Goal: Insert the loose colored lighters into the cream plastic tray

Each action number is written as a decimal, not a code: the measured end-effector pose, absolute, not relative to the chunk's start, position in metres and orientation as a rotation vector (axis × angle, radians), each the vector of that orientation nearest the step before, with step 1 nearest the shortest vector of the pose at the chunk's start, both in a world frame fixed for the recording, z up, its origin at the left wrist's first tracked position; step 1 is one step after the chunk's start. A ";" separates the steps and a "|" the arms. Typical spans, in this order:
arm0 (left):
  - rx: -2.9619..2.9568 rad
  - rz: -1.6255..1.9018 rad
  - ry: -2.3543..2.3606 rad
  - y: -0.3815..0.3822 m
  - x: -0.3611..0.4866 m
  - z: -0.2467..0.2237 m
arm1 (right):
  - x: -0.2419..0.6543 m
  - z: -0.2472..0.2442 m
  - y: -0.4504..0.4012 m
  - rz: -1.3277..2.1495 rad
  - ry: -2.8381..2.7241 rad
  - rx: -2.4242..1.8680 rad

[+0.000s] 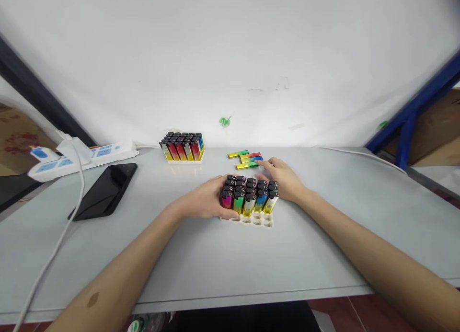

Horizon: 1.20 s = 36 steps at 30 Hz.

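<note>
Here we are at the grey worktop (208,265), and our left hand (204,198) is curved round the left end of the upright lighters (249,198), thumb along the front; its other fingers are partly hidden, so we can't tell whether that grip is clamped. Those black-topped lighters stand in the white near tray (265,225), holes showing along its front edge. Across to our right hand (282,176): index finger right at the end of a green-and-yellow lighter (246,165), thumb lower, the grip apart. That one lies flat beside more flat lighters (237,154), just beyond the tray. Back left, near the wall (179,73), we see a packed far tray (185,162), and over on our left, a black phone (108,188) near the power strip (117,151).
</note>
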<state>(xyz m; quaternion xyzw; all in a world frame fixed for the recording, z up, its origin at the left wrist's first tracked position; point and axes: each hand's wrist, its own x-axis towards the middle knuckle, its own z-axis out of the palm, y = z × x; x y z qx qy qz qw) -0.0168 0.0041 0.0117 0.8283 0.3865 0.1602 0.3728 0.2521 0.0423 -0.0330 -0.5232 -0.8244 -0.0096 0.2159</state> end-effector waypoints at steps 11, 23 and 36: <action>2.243 0.584 1.065 0.001 -0.004 0.000 | 0.262 -0.024 0.037 0.211 -2.190 -1.500; 2.227 0.565 1.086 -0.001 -0.003 0.003 | 0.264 -0.005 0.036 1.114 -1.119 -1.182; 2.205 0.545 1.110 0.000 -0.003 0.003 | 0.255 0.005 0.030 1.408 -1.083 -1.157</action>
